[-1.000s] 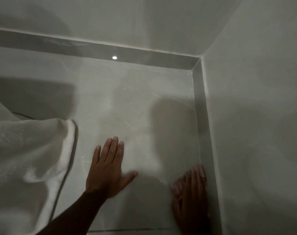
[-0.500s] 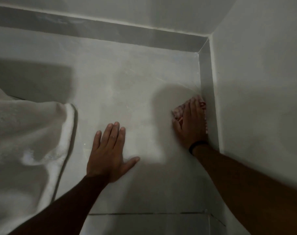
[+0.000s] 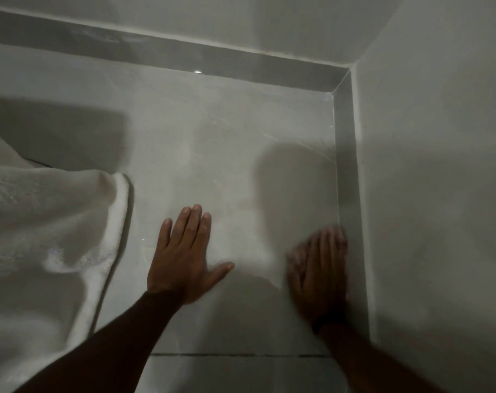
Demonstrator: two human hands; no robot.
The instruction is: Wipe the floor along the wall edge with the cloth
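Observation:
My right hand presses flat on a small pinkish cloth on the grey tiled floor, right against the skirting of the right wall. The hand is motion-blurred and hides most of the cloth; only a bit shows at the fingertips and left edge. Palm down, my left hand rests on the floor in the middle with its fingers spread and nothing under it.
A white fluffy blanket or towel hangs down over the floor at the left. The back wall's skirting meets the right skirting in the corner at upper right. A tile joint runs across near me.
My right hand with the cloth has slid back toward me along the right skirting, after reaching farther toward the corner half a second ago. My left hand has stayed planted.

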